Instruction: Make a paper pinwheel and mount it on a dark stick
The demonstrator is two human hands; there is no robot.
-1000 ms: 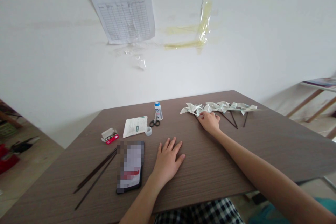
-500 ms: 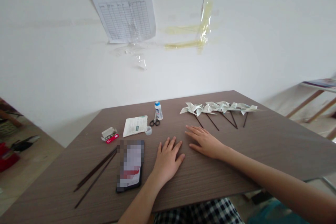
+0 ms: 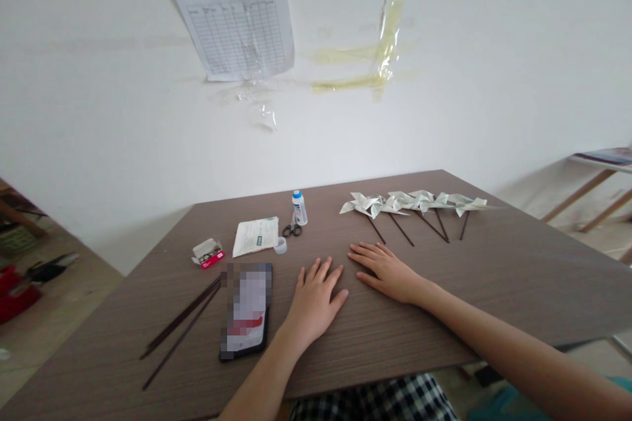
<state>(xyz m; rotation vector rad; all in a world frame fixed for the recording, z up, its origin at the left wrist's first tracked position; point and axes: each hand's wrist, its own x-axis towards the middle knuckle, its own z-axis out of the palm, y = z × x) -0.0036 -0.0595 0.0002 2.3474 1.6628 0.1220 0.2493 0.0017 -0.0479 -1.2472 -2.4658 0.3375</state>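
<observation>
My left hand [image 3: 316, 302] lies flat on the brown table [image 3: 395, 348], fingers spread and holding nothing. Just left of it is a phone [image 3: 249, 309] with a blurred screen. My right hand [image 3: 385, 273] also rests palm down, fingers stretched out and nothing in it. Beyond that hand several paper pinwheels [image 3: 397, 200] on dark sticks lie in a row. Past my left hand are a tape roll [image 3: 280, 247], black-handled scissors [image 3: 291, 230], a white glue bottle with a blue cap [image 3: 299, 209] and a folded pale paper packet [image 3: 255, 237].
A small open red-and-white box [image 3: 208, 254] with small items inside sits at the left. Near the phone lie loose dark sticks [image 3: 180, 316]. On the wall behind hang a printed sheet [image 3: 237, 29] and yellowed tape strips [image 3: 388, 39]. Another table [image 3: 600, 161] stands at the far right.
My right hand has drawn back slightly toward me, still flat on the table. My left hand and the objects stay where they were.
</observation>
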